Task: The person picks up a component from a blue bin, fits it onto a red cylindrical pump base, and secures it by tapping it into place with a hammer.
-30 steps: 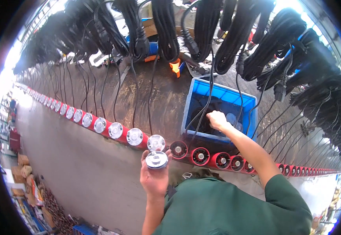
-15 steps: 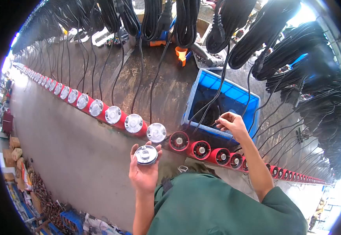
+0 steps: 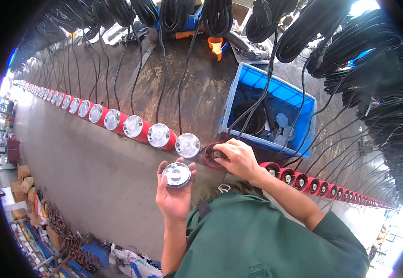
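Observation:
On the upturned fingers of my left hand (image 3: 173, 201) rests a round silver metal end cap (image 3: 177, 175) with a raised ring in its middle. My right hand (image 3: 240, 160) reaches into the open end of a red cylindrical motor housing (image 3: 209, 156). Its thumb and fingers are pinched together at the housing's centre, and whatever they grip is hidden. Just left of that housing, a red cylinder carries a silver cap (image 3: 187, 146) like the one I hold. To the right, several open red housings (image 3: 272, 169) show their dark insides and pale centres.
A blue plastic bin (image 3: 268, 111) with dark rings and small discs stands on the brown workbench (image 3: 132, 83) behind the row. Black cable bundles (image 3: 312, 28) hang above, their cords running down to the housings. An orange tool (image 3: 215, 46) lies farther back.
My right hand has moved left and down from beside the blue bin to the open red housing. My left hand still holds the end cap, slightly farther right.

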Demonstrator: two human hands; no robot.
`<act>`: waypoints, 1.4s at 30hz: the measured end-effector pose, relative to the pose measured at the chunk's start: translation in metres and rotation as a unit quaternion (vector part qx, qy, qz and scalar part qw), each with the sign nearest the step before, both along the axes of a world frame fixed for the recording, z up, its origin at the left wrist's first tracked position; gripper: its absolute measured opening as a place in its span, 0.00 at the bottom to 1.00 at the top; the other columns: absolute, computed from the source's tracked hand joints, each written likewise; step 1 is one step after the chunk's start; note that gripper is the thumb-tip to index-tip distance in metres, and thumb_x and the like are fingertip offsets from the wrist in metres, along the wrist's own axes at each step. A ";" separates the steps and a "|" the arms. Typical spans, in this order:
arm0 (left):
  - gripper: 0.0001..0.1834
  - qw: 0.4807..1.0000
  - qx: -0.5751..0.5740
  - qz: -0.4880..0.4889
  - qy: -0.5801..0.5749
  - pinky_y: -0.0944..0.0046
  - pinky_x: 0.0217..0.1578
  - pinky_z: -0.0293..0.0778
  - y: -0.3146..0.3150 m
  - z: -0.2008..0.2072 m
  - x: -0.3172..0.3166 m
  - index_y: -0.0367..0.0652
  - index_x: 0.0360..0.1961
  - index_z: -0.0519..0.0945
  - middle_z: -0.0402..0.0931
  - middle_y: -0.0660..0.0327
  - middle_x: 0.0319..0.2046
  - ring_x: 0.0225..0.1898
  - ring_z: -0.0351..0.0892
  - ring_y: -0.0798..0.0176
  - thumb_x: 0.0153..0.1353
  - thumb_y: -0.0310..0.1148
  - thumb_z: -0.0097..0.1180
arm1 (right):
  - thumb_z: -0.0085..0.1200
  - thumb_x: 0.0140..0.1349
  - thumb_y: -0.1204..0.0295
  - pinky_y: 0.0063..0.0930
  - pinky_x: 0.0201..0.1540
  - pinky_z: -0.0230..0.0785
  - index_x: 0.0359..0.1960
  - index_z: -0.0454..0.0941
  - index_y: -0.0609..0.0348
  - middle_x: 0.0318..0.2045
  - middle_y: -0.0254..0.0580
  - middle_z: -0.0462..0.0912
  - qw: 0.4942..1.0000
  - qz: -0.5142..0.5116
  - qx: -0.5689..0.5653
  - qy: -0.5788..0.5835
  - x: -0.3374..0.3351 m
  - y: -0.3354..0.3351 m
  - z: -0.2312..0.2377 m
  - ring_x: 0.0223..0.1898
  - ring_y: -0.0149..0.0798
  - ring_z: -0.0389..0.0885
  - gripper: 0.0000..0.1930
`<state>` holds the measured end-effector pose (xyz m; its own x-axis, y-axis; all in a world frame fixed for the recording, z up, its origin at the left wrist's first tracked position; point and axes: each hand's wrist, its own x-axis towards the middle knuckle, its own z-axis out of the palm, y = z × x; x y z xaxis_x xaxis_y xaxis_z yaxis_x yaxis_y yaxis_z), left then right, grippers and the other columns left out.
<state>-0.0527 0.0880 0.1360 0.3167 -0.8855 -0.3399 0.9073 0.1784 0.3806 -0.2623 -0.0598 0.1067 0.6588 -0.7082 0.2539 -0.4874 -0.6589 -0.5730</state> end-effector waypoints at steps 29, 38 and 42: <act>0.24 0.999 0.030 -0.035 0.003 0.34 0.65 0.79 -0.008 -0.002 -0.014 0.50 0.72 0.70 0.73 0.39 0.69 0.66 0.77 0.25 0.78 0.37 0.53 | 0.74 0.57 0.71 0.41 0.49 0.83 0.53 0.83 0.57 0.43 0.45 0.91 0.999 0.023 0.047 -0.011 -0.005 -0.002 -0.015 0.47 0.49 0.89 0.22; 0.28 0.997 0.016 -0.071 -0.012 0.35 0.65 0.78 -0.008 0.000 -0.025 0.48 0.74 0.63 0.71 0.40 0.70 0.67 0.78 0.32 0.77 0.36 0.53 | 0.79 0.55 0.65 0.41 0.49 0.84 0.56 0.83 0.59 0.50 0.46 0.89 0.994 0.027 -0.017 -0.105 -0.012 0.014 0.029 0.46 0.50 0.88 0.28; 0.26 0.994 0.043 -0.093 -0.047 0.47 0.66 0.77 -0.007 -0.002 -0.041 0.49 0.74 0.65 0.73 0.46 0.70 0.67 0.77 0.51 0.79 0.38 0.52 | 0.78 0.51 0.66 0.38 0.45 0.83 0.53 0.84 0.53 0.50 0.39 0.86 0.991 0.108 -0.037 -0.071 -0.010 0.039 0.045 0.45 0.45 0.87 0.26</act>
<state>-0.0939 0.0806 0.1341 0.1846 -0.9003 -0.3943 0.8812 -0.0261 0.4721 -0.2723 -0.0211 0.1521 0.7465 -0.5307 0.4015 -0.2483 -0.7819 -0.5718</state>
